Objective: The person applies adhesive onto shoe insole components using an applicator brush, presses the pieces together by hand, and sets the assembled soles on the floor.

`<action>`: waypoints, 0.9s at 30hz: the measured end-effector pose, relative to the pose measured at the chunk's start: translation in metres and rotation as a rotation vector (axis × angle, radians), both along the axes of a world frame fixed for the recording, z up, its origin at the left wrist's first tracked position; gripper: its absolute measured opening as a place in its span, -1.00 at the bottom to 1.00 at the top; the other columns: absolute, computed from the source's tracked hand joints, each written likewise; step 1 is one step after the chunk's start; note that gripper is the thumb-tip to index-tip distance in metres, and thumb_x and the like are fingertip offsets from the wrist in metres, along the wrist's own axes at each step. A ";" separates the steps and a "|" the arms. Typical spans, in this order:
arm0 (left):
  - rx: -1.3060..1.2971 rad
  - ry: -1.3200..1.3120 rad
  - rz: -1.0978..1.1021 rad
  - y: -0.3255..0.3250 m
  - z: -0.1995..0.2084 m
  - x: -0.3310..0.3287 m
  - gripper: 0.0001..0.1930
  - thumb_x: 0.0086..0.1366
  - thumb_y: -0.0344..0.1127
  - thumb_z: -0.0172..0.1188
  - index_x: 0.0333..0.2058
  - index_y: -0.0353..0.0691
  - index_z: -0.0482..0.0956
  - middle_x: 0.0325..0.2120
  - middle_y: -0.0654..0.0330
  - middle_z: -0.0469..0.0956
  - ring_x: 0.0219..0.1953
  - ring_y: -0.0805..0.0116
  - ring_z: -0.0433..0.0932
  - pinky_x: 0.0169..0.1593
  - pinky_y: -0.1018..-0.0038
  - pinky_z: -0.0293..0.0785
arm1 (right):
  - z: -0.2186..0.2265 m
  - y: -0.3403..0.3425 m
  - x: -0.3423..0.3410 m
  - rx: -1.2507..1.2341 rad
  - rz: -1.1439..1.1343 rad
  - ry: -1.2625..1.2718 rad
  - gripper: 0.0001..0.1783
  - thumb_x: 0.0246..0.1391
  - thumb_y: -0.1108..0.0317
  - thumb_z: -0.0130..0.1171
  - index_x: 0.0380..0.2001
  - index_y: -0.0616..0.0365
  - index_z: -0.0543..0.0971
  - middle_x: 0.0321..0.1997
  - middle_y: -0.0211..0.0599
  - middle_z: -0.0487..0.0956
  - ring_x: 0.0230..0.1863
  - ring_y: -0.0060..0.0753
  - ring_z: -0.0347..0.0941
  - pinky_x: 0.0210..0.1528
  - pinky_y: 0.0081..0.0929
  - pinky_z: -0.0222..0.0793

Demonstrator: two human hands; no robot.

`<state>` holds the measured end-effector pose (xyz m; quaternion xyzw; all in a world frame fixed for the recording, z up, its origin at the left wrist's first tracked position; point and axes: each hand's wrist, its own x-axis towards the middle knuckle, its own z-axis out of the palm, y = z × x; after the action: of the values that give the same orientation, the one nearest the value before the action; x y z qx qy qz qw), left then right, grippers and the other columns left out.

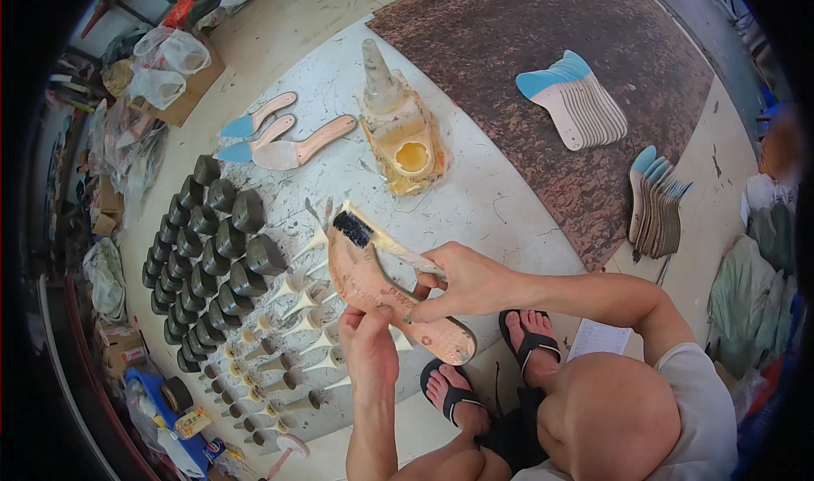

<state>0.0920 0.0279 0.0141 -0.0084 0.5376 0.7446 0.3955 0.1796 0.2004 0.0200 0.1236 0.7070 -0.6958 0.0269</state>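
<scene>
My left hand (369,345) grips a tan shoe insole (373,282) by its near edge, thumb on top, holding it tilted above the sheet. In my right hand (462,282) is a brush with a pale handle (405,254); its black bristles (353,228) rest on or just over the insole's far end. The right fingers also reach the insole's heel part. Beyond stands a cut-open plastic glue bottle (381,99), smeared amber, with yellow liquid (413,156) in its round opening. Left of it lie three insoles (318,137), two with blue ends.
Rows of dark block heels (216,256) stand on the white sheet (297,192) at left, with slim cream heels (320,343) nearer me. Two insole stacks (585,112) lie around a brown mat (509,48) at right. Bags, boxes and a blue basket (161,413) line the left.
</scene>
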 end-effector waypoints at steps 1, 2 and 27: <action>0.002 0.007 0.036 -0.006 -0.005 -0.003 -0.64 0.10 -0.44 0.15 -0.09 -0.42 0.45 -0.22 0.13 0.57 -0.14 0.33 0.54 0.08 0.37 0.37 | -0.005 0.003 0.000 0.001 -0.006 0.000 -0.62 -0.19 0.16 0.36 -0.61 0.21 0.42 -0.67 -0.45 0.35 -0.60 -0.61 0.22 -0.56 -0.50 0.14; 0.008 0.011 0.070 -0.009 -0.009 -0.005 -0.66 0.11 -0.47 0.14 -0.10 -0.41 0.46 -0.24 0.14 0.57 -0.16 0.35 0.54 0.05 0.38 0.40 | -0.016 0.011 0.001 0.084 -0.102 -0.037 -0.61 -0.13 0.07 0.33 -0.56 0.19 0.47 -0.66 -0.37 0.41 -0.60 -0.51 0.30 -0.53 -0.45 0.20; -0.193 -0.011 0.196 0.000 -0.061 -0.023 -0.72 0.14 -0.53 0.11 -0.14 -0.42 0.49 -0.24 0.14 0.58 -0.22 0.43 0.55 -0.04 0.51 0.44 | -0.130 0.139 -0.031 0.195 -0.383 -0.356 -0.65 0.08 0.09 0.19 -0.44 0.20 0.66 -0.57 -0.36 0.54 -0.57 -0.54 0.36 -0.52 -0.48 0.22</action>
<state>0.0686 0.0282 -0.0472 -0.1032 0.6013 0.7244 0.3211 0.1485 0.3398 -0.1101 0.3773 0.7185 -0.5842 0.0068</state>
